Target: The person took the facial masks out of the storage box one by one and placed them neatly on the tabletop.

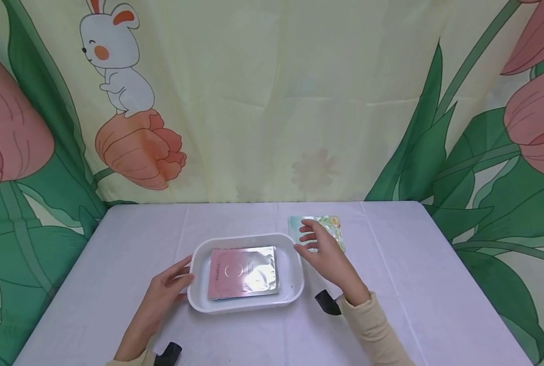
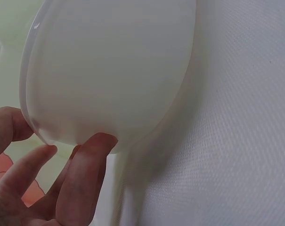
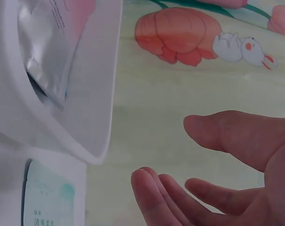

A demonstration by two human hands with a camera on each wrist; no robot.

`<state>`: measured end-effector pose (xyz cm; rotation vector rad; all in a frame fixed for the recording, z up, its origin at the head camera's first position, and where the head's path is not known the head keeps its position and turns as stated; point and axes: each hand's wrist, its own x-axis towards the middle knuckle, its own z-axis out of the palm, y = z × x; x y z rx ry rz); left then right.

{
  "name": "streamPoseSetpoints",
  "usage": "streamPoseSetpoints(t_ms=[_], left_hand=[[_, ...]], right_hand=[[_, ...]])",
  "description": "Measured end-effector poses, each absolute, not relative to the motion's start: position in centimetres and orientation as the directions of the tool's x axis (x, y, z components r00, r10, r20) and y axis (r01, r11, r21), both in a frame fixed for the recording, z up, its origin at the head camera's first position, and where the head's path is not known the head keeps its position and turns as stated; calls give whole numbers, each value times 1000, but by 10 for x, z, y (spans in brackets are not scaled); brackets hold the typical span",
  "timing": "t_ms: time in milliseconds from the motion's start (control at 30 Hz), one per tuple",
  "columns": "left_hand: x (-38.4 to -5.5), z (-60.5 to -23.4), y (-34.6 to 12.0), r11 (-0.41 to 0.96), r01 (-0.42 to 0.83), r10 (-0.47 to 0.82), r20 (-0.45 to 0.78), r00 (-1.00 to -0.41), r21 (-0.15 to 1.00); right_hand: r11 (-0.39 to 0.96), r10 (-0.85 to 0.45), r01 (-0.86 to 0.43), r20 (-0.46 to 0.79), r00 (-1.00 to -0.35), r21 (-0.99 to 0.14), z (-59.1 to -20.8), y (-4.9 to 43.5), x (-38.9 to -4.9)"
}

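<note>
A white plastic tray (image 1: 244,308) with rounded corners sits on the table in front of me. Inside it lies a pink and silver sheet-mask packet (image 1: 242,272), with the edge of something darker showing beneath. My left hand (image 1: 164,290) is at the tray's left end, thumb and fingertips against the outer wall and rim, as the left wrist view shows. Beyond the right end, my right hand (image 1: 324,256) hovers with fingers loosely bent and spread from the thumb, holding nothing. Partly hidden behind it is a pale green packet (image 1: 333,223) on the table.
A white cloth covers the table (image 1: 381,325). Behind it hangs a curtain (image 1: 272,101) printed with tulips and a rabbit. Black wrist-camera mounts (image 1: 328,303) stick out from both sleeves, low over the cloth.
</note>
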<state>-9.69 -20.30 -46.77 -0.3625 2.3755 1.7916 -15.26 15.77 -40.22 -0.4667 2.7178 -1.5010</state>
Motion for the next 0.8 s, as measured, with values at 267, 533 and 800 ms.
streamPoseSetpoints(t_ms=[267, 533, 800], left_hand=[[-98, -469, -203, 269, -289, -116, -267, -957, 919], [-98, -468, -204, 269, -269, -102, -250, -963, 925], [-98, -470, -204, 268, -281, -104, -262, -959, 921]], right_hand=[[498, -285, -225, 87, -955, -837, -408, 143, -147], [512, -298, -221, 69, -952, -830, -415, 128, -145], [524, -330, -238, 63, -942, -818, -418, 116, -139]])
